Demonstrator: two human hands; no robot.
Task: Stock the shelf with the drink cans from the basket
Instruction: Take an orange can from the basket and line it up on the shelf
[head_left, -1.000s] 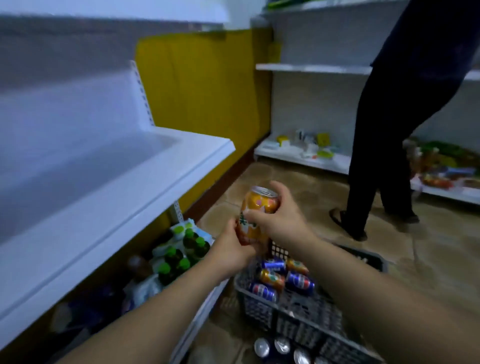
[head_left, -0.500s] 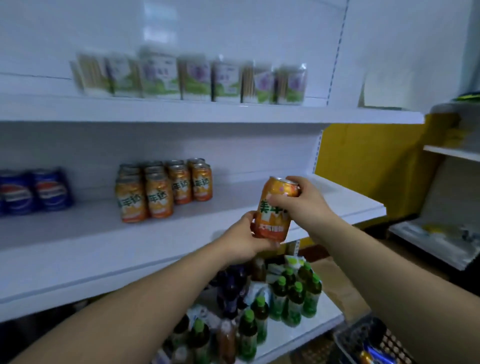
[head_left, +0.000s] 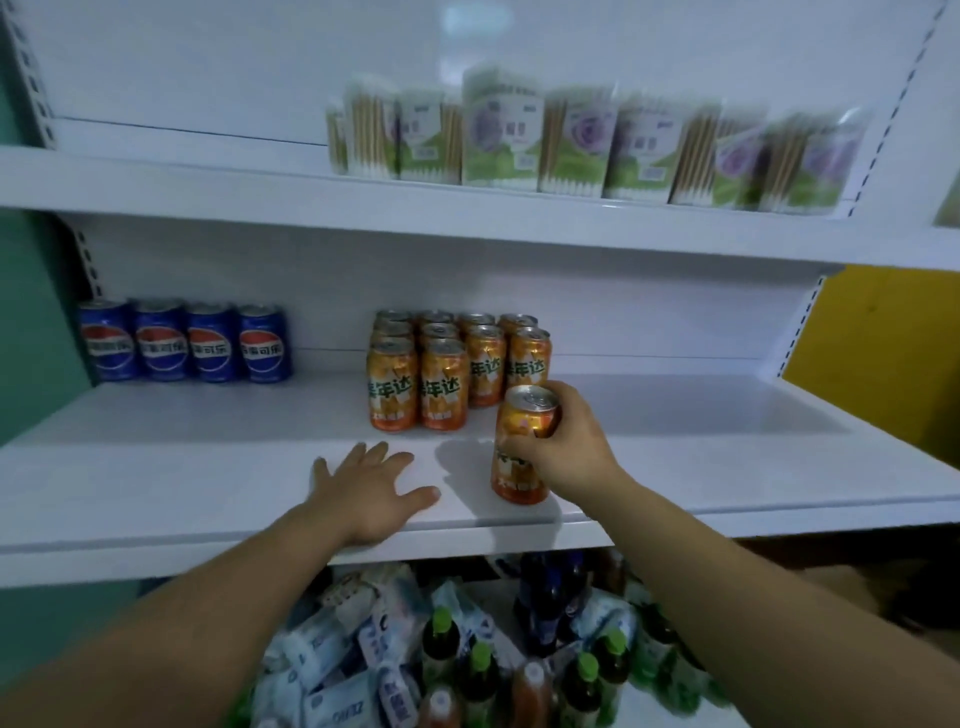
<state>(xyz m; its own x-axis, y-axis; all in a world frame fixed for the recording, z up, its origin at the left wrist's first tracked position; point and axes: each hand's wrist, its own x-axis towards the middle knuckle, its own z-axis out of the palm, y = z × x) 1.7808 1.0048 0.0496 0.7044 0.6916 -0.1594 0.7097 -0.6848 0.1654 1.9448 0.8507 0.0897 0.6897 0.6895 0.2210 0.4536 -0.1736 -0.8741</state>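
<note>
My right hand (head_left: 569, 449) grips an orange drink can (head_left: 519, 441) around its upper side; the can stands upright near the front of the white middle shelf (head_left: 182, 478). Just behind and left of it is a block of several matching orange cans (head_left: 447, 369). My left hand (head_left: 371, 491) rests flat on the shelf with fingers spread, holding nothing, left of the held can. Several blue cola cans (head_left: 184, 343) line the shelf's far left. The basket is out of view.
The upper shelf (head_left: 311, 200) carries a row of cotton-swab packs (head_left: 587, 143). Below the middle shelf sit green-capped bottles (head_left: 478, 675) and plastic-wrapped packs (head_left: 343, 649). A yellow wall panel (head_left: 878, 353) is at the right.
The view swung from the basket up to the shelf. My left hand let go of the orange can and went flat onto the shelf. My right hand brought the can down onto the shelf.
</note>
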